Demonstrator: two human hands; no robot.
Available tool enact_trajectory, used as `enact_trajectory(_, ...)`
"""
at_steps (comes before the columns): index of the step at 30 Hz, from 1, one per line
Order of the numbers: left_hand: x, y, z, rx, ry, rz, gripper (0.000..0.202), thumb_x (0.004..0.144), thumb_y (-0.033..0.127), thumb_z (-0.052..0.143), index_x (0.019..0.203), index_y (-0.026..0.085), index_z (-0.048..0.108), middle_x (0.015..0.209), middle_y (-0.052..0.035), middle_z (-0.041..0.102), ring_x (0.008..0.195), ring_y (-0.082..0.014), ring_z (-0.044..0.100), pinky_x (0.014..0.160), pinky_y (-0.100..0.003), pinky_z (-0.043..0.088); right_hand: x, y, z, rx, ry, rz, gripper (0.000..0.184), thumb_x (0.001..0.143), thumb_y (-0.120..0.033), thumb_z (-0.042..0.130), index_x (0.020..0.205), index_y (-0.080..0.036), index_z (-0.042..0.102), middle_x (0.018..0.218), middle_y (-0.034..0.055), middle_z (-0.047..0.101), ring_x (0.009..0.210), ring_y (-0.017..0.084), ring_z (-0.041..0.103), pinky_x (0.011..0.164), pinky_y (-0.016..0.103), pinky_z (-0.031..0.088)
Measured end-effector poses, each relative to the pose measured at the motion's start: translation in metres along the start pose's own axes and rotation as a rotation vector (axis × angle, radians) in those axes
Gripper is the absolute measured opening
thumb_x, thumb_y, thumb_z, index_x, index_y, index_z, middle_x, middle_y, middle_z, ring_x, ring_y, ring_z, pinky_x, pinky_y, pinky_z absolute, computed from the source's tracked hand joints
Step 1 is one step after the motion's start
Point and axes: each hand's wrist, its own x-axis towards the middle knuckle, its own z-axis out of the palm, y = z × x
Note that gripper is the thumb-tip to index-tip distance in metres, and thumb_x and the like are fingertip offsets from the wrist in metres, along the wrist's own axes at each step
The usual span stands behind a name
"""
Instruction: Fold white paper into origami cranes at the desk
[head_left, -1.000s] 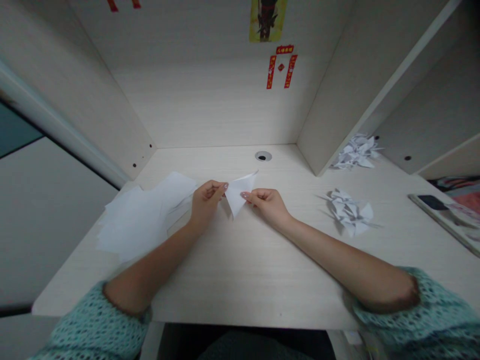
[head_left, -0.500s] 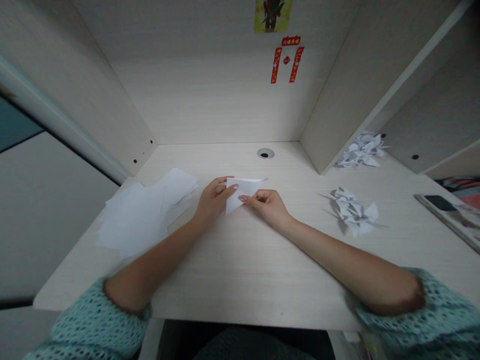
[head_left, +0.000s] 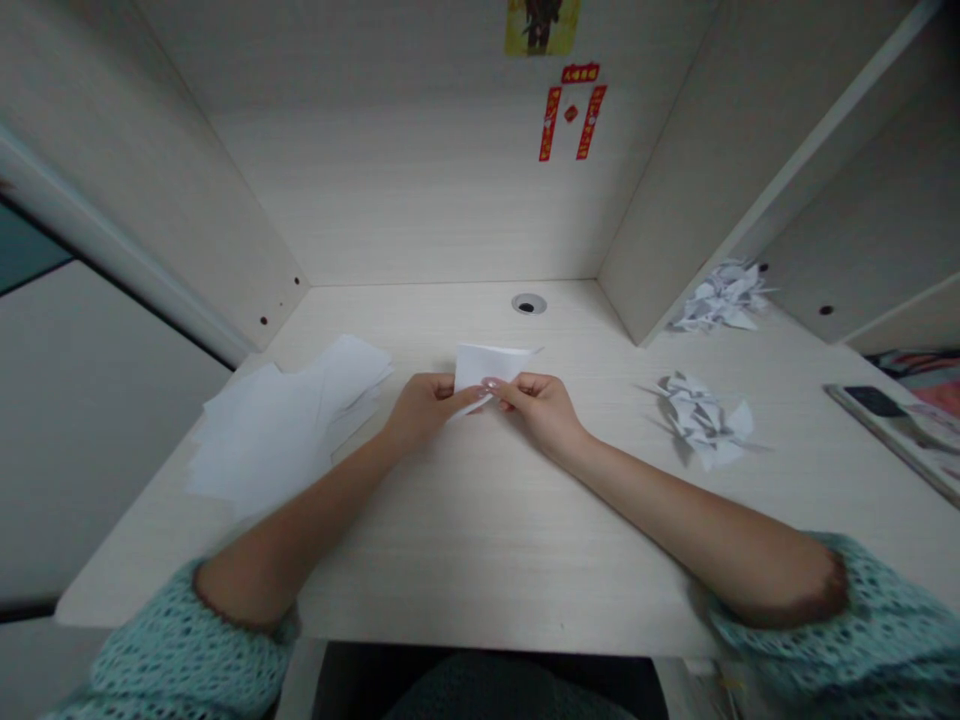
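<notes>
A small folded piece of white paper (head_left: 487, 362) is held between my two hands above the middle of the desk. My left hand (head_left: 429, 405) grips its left and lower side, with the thumb stretched across the front near the bottom edge. My right hand (head_left: 541, 402) pinches the lower right part, and both thumb tips nearly meet there. The fingers behind the paper are partly hidden. To the left of my left hand lies a loose stack of white paper sheets (head_left: 281, 430).
Folded white paper pieces (head_left: 705, 418) lie in a heap on the right of the desk (head_left: 480, 560). Another heap of folded paper (head_left: 724, 295) sits by the upright divider panel (head_left: 667, 200). A phone (head_left: 874, 402) rests on a flat object at far right. A cable hole (head_left: 529, 304) is at the back.
My left thumb has moved down and right along the paper toward my right thumb. The paper's lower edge now appears bent up under the thumbs. The view has shifted slightly.
</notes>
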Motion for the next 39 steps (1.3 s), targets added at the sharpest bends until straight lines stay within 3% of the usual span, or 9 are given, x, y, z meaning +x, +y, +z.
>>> enact_trajectory(4,0.001,0.000,-0.001,0.000,-0.003,0.012,0.045,0.071,0.058,0.063,0.084,0.016,0.075,0.070,-0.0015,0.069,0.060,-0.0120,0.056,0.056,-0.021,0.037,0.006,-0.002,-0.005,0.090,0.024,0.031,0.041,0.063,-0.050,0.075,0.047,-0.018,0.056,0.046,-0.0035,0.046,0.048,0.008,0.032,0.050,0.026,0.022)
enact_trajectory(12,0.000,0.003,0.000,-0.012,0.038,-0.055,0.045,0.070,0.057,0.064,0.077,0.014,0.074,0.070,-0.0032,0.070,0.052,-0.0090,0.049,0.046,-0.019,0.028,0.016,-0.003,-0.013,0.258,0.217,0.083,0.037,0.056,-0.048,0.079,0.050,-0.018,0.059,0.053,-0.0016,0.053,0.052,0.010,0.040,0.053,0.027,0.030)
enact_trajectory(26,-0.001,0.003,0.003,-0.066,0.083,-0.019,0.043,0.069,0.057,0.066,0.078,0.016,0.075,0.074,-0.0032,0.072,0.059,-0.0123,0.057,0.051,-0.020,0.034,0.016,-0.001,-0.010,0.297,0.213,0.048,0.037,0.059,-0.047,0.078,0.049,-0.019,0.055,0.055,-0.0005,0.052,0.054,0.012,0.045,0.055,0.028,0.037)
enact_trajectory(33,0.000,0.003,0.000,-0.017,0.100,-0.016,0.044,0.070,0.056,0.066,0.080,0.015,0.074,0.074,-0.0033,0.072,0.057,-0.0118,0.056,0.049,-0.020,0.032,0.018,-0.004,-0.012,0.367,0.232,0.137,0.030,0.054,-0.040,0.083,0.061,-0.018,0.065,0.062,-0.0005,0.059,0.057,0.010,0.049,0.052,0.026,0.037)
enact_trajectory(39,0.000,0.002,0.001,-0.031,0.096,-0.010,0.043,0.070,0.057,0.066,0.080,0.015,0.074,0.075,-0.0032,0.072,0.059,-0.0121,0.057,0.050,-0.020,0.033,0.018,-0.005,-0.014,0.421,0.208,0.154,0.030,0.057,-0.041,0.080,0.058,-0.019,0.061,0.059,-0.0013,0.056,0.055,0.011,0.048,0.052,0.027,0.038)
